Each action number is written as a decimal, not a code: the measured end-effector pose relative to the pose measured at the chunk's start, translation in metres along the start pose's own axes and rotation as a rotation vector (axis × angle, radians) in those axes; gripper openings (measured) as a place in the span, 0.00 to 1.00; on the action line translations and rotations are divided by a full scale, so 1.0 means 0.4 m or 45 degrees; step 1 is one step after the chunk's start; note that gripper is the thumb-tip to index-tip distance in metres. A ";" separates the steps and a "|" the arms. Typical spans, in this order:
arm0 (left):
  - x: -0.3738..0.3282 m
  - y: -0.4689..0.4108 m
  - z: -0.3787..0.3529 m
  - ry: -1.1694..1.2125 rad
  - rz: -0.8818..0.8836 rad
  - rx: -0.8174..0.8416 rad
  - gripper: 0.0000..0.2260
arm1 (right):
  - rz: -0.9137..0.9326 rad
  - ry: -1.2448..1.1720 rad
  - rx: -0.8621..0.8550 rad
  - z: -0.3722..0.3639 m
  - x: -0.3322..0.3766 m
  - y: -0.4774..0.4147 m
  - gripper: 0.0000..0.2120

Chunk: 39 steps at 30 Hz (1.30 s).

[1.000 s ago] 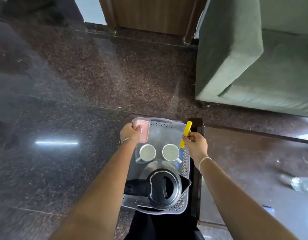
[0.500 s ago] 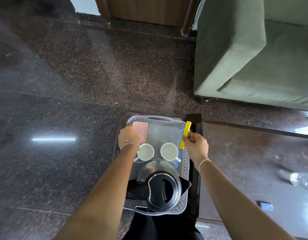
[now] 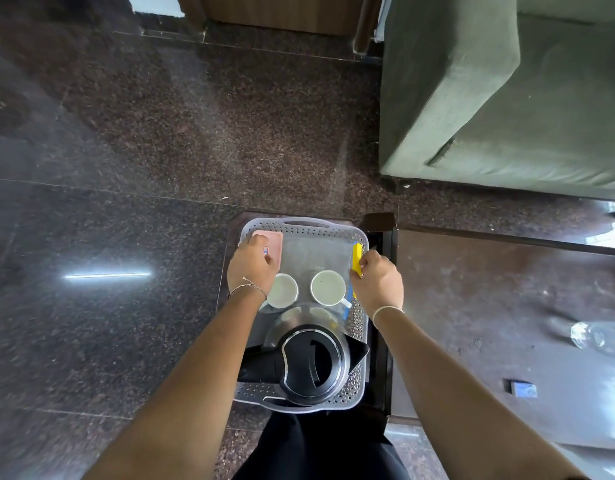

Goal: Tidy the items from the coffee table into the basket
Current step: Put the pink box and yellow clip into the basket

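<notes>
A grey perforated basket [image 3: 300, 226] sits on the floor beside the coffee table [image 3: 479, 292]. Inside it stand two white cups [image 3: 328, 287] and a black electric kettle [image 3: 313, 363] at the near end. My left hand [image 3: 252, 266] grips a pink flat box [image 3: 273, 242] low in the basket's far left corner. My right hand [image 3: 377, 280] holds a yellow flat item [image 3: 357, 256] against the basket's right wall, with something blue below it.
A green sofa [image 3: 500, 98] fills the upper right. The dark coffee table on the right holds a glass object [image 3: 593, 336] and a small blue item [image 3: 523, 388]. Polished dark stone floor lies left and ahead. A wooden door frame [image 3: 281, 12] stands at the top.
Both hands have lowered their items deeper into the basket: the pink box toward the far left corner, the yellow item down along the right wall.
</notes>
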<state>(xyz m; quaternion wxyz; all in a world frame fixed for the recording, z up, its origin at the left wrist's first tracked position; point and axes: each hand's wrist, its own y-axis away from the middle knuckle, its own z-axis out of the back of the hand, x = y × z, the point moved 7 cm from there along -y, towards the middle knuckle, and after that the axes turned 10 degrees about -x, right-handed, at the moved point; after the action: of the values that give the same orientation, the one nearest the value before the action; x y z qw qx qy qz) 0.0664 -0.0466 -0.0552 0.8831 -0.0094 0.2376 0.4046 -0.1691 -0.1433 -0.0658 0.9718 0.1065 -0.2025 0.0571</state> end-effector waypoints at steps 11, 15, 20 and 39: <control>0.020 0.006 -0.055 0.059 -0.058 0.215 0.17 | -0.021 -0.007 -0.035 -0.015 -0.011 -0.021 0.06; -0.001 0.005 -0.045 0.155 0.024 0.186 0.15 | -0.091 -0.142 -0.063 0.014 -0.032 -0.006 0.03; -0.129 0.021 -0.035 0.321 -0.032 0.204 0.13 | -0.145 -0.199 -0.145 0.100 -0.085 0.020 0.03; -0.696 0.603 -0.354 0.390 -0.241 0.604 0.07 | -0.364 -0.089 -0.146 0.433 -0.792 0.234 0.04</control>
<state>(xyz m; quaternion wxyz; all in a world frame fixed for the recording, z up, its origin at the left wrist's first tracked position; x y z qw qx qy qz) -0.3212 -0.1117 -0.0194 0.8482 0.1141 0.4541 0.2475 -0.5384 -0.1137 -0.0219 0.9669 0.0806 -0.2217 -0.0973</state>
